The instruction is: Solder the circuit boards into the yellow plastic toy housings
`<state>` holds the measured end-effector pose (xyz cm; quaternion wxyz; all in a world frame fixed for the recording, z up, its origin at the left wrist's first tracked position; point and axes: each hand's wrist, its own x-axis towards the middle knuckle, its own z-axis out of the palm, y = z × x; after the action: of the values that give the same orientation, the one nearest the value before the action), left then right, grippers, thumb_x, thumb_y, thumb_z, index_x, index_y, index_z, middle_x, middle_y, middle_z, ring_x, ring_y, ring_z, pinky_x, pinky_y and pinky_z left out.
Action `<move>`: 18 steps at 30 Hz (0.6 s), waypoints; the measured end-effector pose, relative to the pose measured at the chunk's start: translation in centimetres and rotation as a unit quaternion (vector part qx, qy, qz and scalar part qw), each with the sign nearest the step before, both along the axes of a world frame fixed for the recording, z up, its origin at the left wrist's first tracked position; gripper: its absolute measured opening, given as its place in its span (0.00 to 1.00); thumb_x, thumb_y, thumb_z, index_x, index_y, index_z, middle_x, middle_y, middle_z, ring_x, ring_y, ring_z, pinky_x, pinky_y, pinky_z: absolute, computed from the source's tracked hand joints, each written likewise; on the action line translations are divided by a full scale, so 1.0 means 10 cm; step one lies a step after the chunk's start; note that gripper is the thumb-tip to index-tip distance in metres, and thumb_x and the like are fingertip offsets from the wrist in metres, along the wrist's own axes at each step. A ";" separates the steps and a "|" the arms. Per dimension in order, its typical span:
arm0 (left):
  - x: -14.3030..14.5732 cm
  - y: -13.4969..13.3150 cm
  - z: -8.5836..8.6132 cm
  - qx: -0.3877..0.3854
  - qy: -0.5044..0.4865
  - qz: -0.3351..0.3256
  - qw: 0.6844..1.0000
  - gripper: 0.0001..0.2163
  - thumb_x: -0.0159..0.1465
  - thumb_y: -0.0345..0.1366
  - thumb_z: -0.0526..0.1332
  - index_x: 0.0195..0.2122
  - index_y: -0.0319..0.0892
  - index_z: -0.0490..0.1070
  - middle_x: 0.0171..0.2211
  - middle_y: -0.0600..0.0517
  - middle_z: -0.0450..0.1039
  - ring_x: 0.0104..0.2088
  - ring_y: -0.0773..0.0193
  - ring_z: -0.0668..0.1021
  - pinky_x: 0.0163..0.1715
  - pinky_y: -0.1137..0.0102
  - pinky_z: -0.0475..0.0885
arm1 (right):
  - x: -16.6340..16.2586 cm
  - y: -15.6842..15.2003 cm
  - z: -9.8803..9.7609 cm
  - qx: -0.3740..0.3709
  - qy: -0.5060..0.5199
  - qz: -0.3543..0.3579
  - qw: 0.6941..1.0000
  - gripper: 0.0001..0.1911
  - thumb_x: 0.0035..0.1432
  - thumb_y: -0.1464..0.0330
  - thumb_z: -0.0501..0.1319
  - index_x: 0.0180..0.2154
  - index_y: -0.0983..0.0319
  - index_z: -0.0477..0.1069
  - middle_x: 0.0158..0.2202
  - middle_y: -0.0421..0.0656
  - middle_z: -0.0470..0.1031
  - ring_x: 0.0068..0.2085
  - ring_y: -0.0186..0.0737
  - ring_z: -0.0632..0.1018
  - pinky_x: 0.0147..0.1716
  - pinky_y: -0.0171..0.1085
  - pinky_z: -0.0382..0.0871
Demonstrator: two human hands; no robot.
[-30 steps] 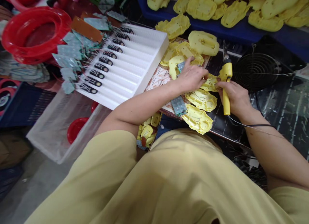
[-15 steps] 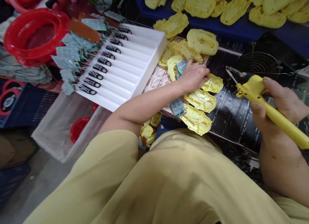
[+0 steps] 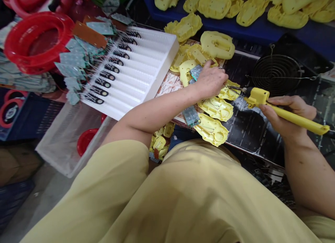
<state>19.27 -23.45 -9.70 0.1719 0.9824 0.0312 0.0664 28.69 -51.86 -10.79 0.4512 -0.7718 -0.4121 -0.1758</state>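
Observation:
My right hand (image 3: 290, 127) is wrapped round a yellow soldering gun (image 3: 258, 97). Its metal tip points left and reaches over a yellow plastic shell half (image 3: 229, 93), close to the fingers of my left hand (image 3: 211, 81). That left hand is curled downward over the shell and a blue-green circuit board (image 3: 195, 72); its fingertips are partly hidden, so what they pinch does not show. Nearer to me lie two more open shell halves, a middle one (image 3: 218, 108) and a front one (image 3: 212, 129), with thin wires inside. Another circuit board (image 3: 191, 116) sticks out at their left.
A white foam tray (image 3: 149, 61) at left holds a row of small black parts wired to circuit boards (image 3: 74, 58). Red rings (image 3: 15, 51) lie beyond it. A round black fan grille (image 3: 277, 73) stands behind the gun. A blue bin (image 3: 251, 33) of yellow shells is at the back.
My right hand has brought the soldering gun leftward, so its tip now reaches the shell by my left hand. The left hand has stayed almost in place.

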 end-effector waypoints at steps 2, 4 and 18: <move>0.00 0.00 0.02 0.004 0.005 0.000 1.000 0.17 0.68 0.35 0.59 0.47 0.49 0.88 0.44 0.45 0.88 0.60 0.41 0.82 0.73 0.39 0.59 | -0.01 0.01 0.04 -0.004 -0.006 0.024 1.000 0.26 0.62 0.38 0.74 0.35 0.54 0.82 0.32 0.44 0.87 0.29 0.49 0.86 0.26 0.43 0.82; 0.01 -0.01 0.04 0.010 0.013 -0.004 1.000 0.17 0.68 0.35 0.59 0.48 0.48 0.89 0.45 0.44 0.88 0.60 0.40 0.83 0.72 0.39 0.60 | 0.00 0.01 0.08 -0.027 -0.004 0.045 0.999 0.23 0.67 0.41 0.72 0.38 0.52 0.82 0.35 0.44 0.88 0.32 0.49 0.88 0.29 0.44 0.83; 0.02 -0.01 0.02 0.033 0.009 -0.021 0.999 0.17 0.68 0.33 0.59 0.47 0.46 0.88 0.45 0.42 0.88 0.59 0.40 0.83 0.71 0.41 0.62 | 0.01 -0.11 0.08 0.027 -0.069 0.002 0.997 0.24 0.63 0.42 0.75 0.35 0.55 0.83 0.31 0.45 0.85 0.27 0.47 0.85 0.25 0.42 0.81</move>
<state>19.44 -23.59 -9.53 0.1404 0.9885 0.0096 0.0548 28.82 -52.94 -10.01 0.4427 -0.7445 -0.4391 -0.2386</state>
